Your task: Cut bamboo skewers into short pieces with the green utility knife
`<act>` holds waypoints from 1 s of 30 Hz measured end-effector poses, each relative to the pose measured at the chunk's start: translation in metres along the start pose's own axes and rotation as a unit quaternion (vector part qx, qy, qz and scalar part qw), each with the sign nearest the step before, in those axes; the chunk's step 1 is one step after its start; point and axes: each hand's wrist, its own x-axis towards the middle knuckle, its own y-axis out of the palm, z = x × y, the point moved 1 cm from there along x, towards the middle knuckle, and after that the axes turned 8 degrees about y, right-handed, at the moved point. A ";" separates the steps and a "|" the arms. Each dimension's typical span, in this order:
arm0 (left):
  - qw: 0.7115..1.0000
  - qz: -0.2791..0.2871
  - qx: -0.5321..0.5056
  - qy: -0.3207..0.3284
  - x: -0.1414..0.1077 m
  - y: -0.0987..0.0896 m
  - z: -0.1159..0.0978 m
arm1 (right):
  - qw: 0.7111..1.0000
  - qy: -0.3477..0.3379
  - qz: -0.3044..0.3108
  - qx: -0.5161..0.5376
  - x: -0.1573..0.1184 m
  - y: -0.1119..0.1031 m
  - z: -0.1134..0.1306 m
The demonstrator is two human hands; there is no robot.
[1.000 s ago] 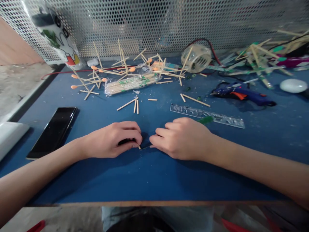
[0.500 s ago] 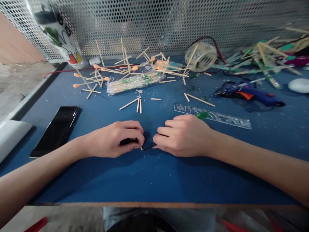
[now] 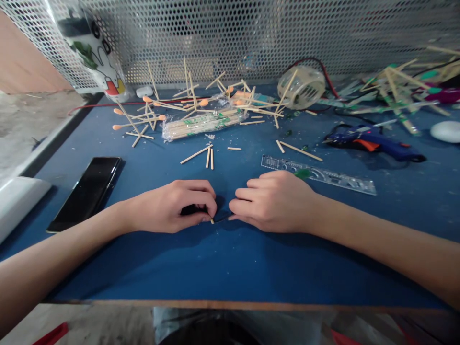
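Note:
My left hand (image 3: 179,206) is closed in a pinch on a short wooden stick (image 3: 212,221), whose pale end shows below the fingertips. My right hand (image 3: 275,201) is curled closed a little to the right, resting low over the blue table. From its fingertips a thin dark strip (image 3: 222,219), blade-like, reaches to the stick end. Whatever else lies inside that fist is hidden. Just behind the right hand lies a clear ruler (image 3: 338,179), with a green piece (image 3: 304,173) partly covered by the hand; whether it belongs to the strip I cannot tell.
Cut sticks (image 3: 209,158) lie ahead of my hands. Behind are a plastic-wrapped stick bundle (image 3: 201,125) and stick pieces with orange tips. A blue glue gun (image 3: 381,143) sits right, a phone (image 3: 88,191) left. A bottle (image 3: 97,57) stands by the perforated metal panel (image 3: 223,38).
The view has shifted very slightly. Both hands keep nearly the same pose, with the stick and dark strip still between them.

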 end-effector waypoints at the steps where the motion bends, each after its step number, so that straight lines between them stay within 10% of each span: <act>1: 1.000 0.002 0.000 -0.002 0.000 0.000 0.000 | 1.000 0.003 0.007 0.000 0.000 0.000 0.000; 12: 1.000 0.003 0.004 0.004 0.001 0.001 0.000 | 0.990 0.042 0.132 -0.016 0.003 -0.003 0.002; 30: 1.000 0.007 0.000 -0.004 0.000 0.001 0.001 | 0.999 -0.009 -0.005 -0.031 -0.002 0.000 0.002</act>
